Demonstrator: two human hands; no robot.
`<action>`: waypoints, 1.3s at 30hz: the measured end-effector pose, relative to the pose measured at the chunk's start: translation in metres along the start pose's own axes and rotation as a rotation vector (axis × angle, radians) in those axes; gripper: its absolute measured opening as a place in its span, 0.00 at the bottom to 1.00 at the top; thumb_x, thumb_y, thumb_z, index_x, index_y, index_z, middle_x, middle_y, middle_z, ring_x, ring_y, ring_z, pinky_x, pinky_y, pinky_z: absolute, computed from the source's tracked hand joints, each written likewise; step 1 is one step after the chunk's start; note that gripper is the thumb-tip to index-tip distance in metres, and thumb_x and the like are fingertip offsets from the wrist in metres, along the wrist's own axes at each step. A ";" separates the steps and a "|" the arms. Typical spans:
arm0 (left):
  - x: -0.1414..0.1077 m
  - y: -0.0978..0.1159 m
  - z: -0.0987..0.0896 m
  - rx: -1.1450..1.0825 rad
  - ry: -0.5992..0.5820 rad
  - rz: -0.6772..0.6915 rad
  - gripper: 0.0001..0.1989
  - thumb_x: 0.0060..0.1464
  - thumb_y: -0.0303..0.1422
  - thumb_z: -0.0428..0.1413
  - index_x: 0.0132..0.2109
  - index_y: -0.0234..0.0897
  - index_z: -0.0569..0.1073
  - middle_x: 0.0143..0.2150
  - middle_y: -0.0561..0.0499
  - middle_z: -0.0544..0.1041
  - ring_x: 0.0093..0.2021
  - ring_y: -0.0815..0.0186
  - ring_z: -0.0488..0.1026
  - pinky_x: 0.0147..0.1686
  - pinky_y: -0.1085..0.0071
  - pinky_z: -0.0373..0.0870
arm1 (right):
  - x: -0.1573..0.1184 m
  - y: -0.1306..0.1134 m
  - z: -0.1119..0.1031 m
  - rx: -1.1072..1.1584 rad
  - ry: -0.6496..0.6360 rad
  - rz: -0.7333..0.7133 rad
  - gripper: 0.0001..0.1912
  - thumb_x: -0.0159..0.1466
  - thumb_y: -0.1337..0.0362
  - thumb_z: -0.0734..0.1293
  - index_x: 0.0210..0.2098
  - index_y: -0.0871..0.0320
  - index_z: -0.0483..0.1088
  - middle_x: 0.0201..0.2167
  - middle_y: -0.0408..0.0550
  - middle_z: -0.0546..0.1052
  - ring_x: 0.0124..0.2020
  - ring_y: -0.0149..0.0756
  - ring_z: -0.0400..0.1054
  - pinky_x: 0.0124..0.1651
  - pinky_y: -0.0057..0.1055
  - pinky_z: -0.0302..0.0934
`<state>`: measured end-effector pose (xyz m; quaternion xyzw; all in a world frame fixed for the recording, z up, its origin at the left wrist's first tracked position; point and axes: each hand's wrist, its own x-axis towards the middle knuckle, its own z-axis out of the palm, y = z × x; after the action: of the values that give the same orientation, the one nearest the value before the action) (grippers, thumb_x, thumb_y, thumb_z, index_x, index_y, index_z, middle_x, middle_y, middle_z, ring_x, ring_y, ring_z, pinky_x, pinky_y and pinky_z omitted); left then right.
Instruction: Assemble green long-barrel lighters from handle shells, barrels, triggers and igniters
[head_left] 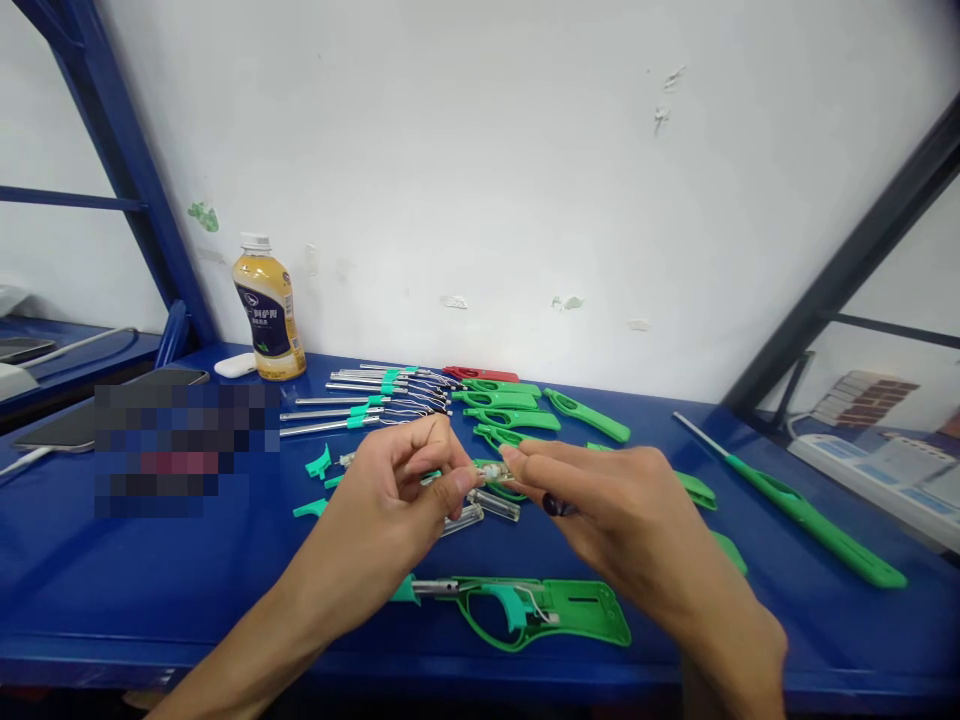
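The person's left hand [405, 480] is nearly closed, thumb and fingertips pinched on one end of a small clear part [492, 473]. The right hand [619, 490], its fingers bent and drawn together, grips the other end, so the part sits between both hands, above the bench [225, 600] and half covered by fingers. A dark rod [553, 505] pokes out from under the right hand's fingers; how it is held cannot be told.

Just below the left fingertips lie two clear tubes [496, 504]. Nearer the person than both hands, an open green shell [589, 600] holds a teal trigger [514, 605], with a metal tube [436, 588] at its left end. Left of the left hand are loose teal pieces [319, 463]. Beyond that hand lies a row of metal rods [319, 413] with teal collars and wires. Beyond the right hand spread more green shells [589, 412] and a red shell [487, 375]. Well to its right lies a long-nosed green lighter [814, 520]. Far beyond the left hand stands a bottle [266, 315], a white case [235, 365] beside it.
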<state>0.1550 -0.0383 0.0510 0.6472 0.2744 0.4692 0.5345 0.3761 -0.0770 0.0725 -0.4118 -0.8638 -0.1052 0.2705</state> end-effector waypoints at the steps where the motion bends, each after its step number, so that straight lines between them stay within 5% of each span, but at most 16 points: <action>1: 0.000 0.001 0.000 0.001 -0.005 -0.010 0.27 0.66 0.41 0.63 0.29 0.41 0.53 0.29 0.59 0.67 0.19 0.80 0.55 0.15 0.80 0.50 | 0.001 0.000 0.000 -0.015 0.003 -0.009 0.16 0.70 0.79 0.59 0.37 0.53 0.71 0.29 0.40 0.74 0.25 0.29 0.60 0.30 0.25 0.53; 9: -0.002 0.014 0.006 0.084 -0.008 -0.031 0.25 0.67 0.41 0.63 0.30 0.40 0.56 0.28 0.60 0.73 0.17 0.80 0.58 0.17 0.81 0.56 | 0.000 -0.002 -0.008 -0.047 0.011 0.041 0.18 0.65 0.81 0.58 0.36 0.53 0.70 0.28 0.39 0.74 0.25 0.29 0.62 0.30 0.24 0.54; 14: -0.003 0.014 0.015 0.310 0.083 0.034 0.11 0.66 0.44 0.63 0.40 0.44 0.74 0.29 0.58 0.76 0.24 0.71 0.70 0.22 0.77 0.66 | -0.014 0.006 -0.021 0.044 0.002 0.140 0.22 0.67 0.79 0.62 0.53 0.48 0.71 0.45 0.40 0.83 0.33 0.30 0.76 0.34 0.26 0.61; 19: -0.014 -0.014 0.025 0.713 -0.165 0.167 0.08 0.69 0.32 0.57 0.40 0.45 0.80 0.37 0.54 0.80 0.37 0.63 0.76 0.35 0.68 0.71 | -0.055 0.018 -0.021 0.168 -0.164 0.225 0.20 0.74 0.73 0.63 0.59 0.44 0.70 0.50 0.39 0.83 0.43 0.34 0.80 0.43 0.29 0.68; 23: -0.026 -0.038 0.034 0.798 -0.274 0.282 0.09 0.70 0.27 0.55 0.47 0.43 0.80 0.44 0.51 0.80 0.46 0.59 0.77 0.51 0.58 0.73 | -0.089 0.021 -0.007 0.248 -0.156 0.321 0.12 0.80 0.62 0.62 0.58 0.44 0.73 0.47 0.42 0.82 0.43 0.35 0.79 0.44 0.30 0.70; 29: -0.026 -0.053 0.040 0.891 -0.251 0.382 0.12 0.71 0.25 0.54 0.41 0.42 0.80 0.42 0.50 0.78 0.43 0.59 0.74 0.42 0.62 0.72 | -0.107 0.017 0.007 0.309 -0.133 0.356 0.16 0.81 0.63 0.59 0.61 0.44 0.74 0.48 0.44 0.81 0.43 0.34 0.79 0.45 0.31 0.70; 39: -0.028 -0.061 0.041 1.022 -0.197 0.568 0.11 0.72 0.21 0.51 0.46 0.37 0.77 0.42 0.47 0.78 0.42 0.57 0.71 0.45 0.59 0.73 | -0.110 0.008 0.024 0.180 -0.059 0.279 0.17 0.80 0.66 0.59 0.63 0.46 0.71 0.43 0.43 0.79 0.37 0.33 0.77 0.36 0.32 0.61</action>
<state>0.1896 -0.0628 -0.0150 0.9111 0.2307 0.3400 0.0316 0.4298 -0.1343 -0.0092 -0.5050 -0.8117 0.0232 0.2926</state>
